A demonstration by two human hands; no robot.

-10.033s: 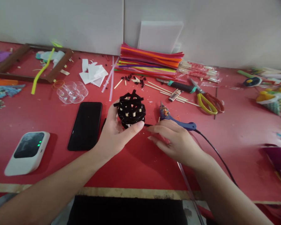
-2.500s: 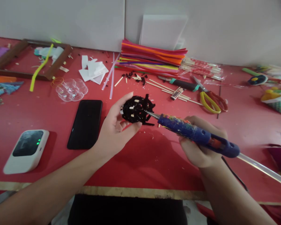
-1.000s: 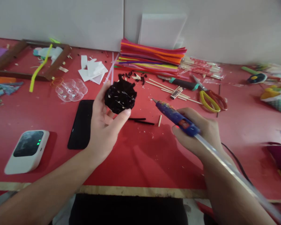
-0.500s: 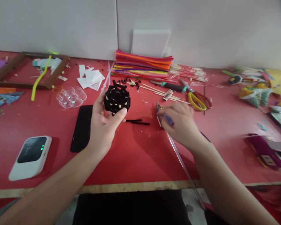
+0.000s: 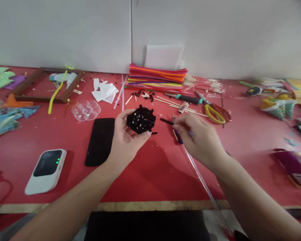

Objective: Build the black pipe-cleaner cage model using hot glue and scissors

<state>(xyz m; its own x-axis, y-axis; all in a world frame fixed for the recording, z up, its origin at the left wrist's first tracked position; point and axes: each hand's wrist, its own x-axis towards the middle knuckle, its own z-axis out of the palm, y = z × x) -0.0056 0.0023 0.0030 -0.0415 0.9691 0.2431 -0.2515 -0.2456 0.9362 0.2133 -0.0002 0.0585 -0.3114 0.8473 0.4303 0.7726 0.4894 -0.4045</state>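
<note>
My left hand [image 5: 126, 142] grips a black ball of pipe cleaners with small wooden pegs [image 5: 140, 120], held just above the red table [image 5: 150, 170]. My right hand [image 5: 200, 139] pinches a short black pipe-cleaner strip [image 5: 167, 121] whose tip points toward the ball. The blue glue gun [image 5: 179, 137] lies on the table under my right hand, mostly hidden, and its clear glue stick [image 5: 203, 182] runs toward the near edge. Another short black piece [image 5: 154, 133] lies beside the ball.
A black phone [image 5: 100, 140] and a white device with green lights [image 5: 46, 170] lie to the left. Yellow-handled scissors [image 5: 217, 112], wooden sticks [image 5: 175, 102], a stack of coloured pipe cleaners [image 5: 157, 75], white paper scraps [image 5: 105, 92] and a clear plastic tray [image 5: 86, 109] are further back.
My right hand set the glue gun down on the table and picked up a black strip, which it now brings toward the ball. The ball has shifted slightly right.
</note>
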